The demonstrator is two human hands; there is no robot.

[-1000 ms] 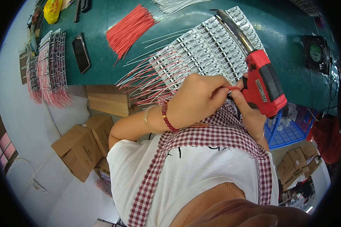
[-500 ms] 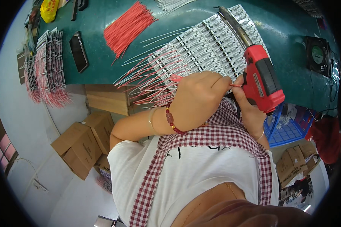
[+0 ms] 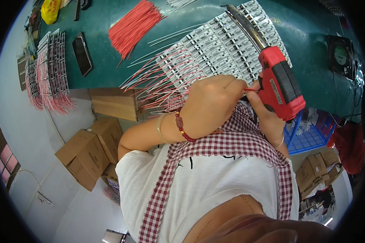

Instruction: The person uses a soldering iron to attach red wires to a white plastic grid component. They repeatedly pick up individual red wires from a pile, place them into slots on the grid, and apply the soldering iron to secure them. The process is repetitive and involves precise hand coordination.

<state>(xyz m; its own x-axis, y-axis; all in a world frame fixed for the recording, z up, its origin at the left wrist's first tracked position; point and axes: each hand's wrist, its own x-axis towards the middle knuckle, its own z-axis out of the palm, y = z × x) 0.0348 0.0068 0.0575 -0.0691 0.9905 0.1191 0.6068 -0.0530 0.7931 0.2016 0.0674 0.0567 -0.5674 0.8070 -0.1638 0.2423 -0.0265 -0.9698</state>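
My left hand (image 3: 213, 105), with a bead bracelet on its wrist, is closed in a pinch on thin red wire (image 3: 251, 89). Close beside it, my right hand (image 3: 268, 121) grips a red and black soldering gun (image 3: 283, 79), and its thumb is near the wire's end. The gun's long metal tip points up and away, above rows of small white parts (image 3: 215, 48) with black and metal pieces. Red and white wires (image 3: 150, 85) trail from the left side of these rows. My left hand hides the nearest part of the rows.
A bundle of red wires (image 3: 134, 28) lies on the green table (image 3: 105, 73), with a phone (image 3: 82, 54) to its left. Wired strips (image 3: 52, 69) hang at the far left. A black fan-like device (image 3: 340, 57) stands at right, a blue basket (image 3: 308, 139) below, cardboard boxes (image 3: 83, 156) lower left.
The table and the things on it sit slightly further left and up in the view. Both hands stay close together, the left still pinching red wire, the right still holding the soldering gun.
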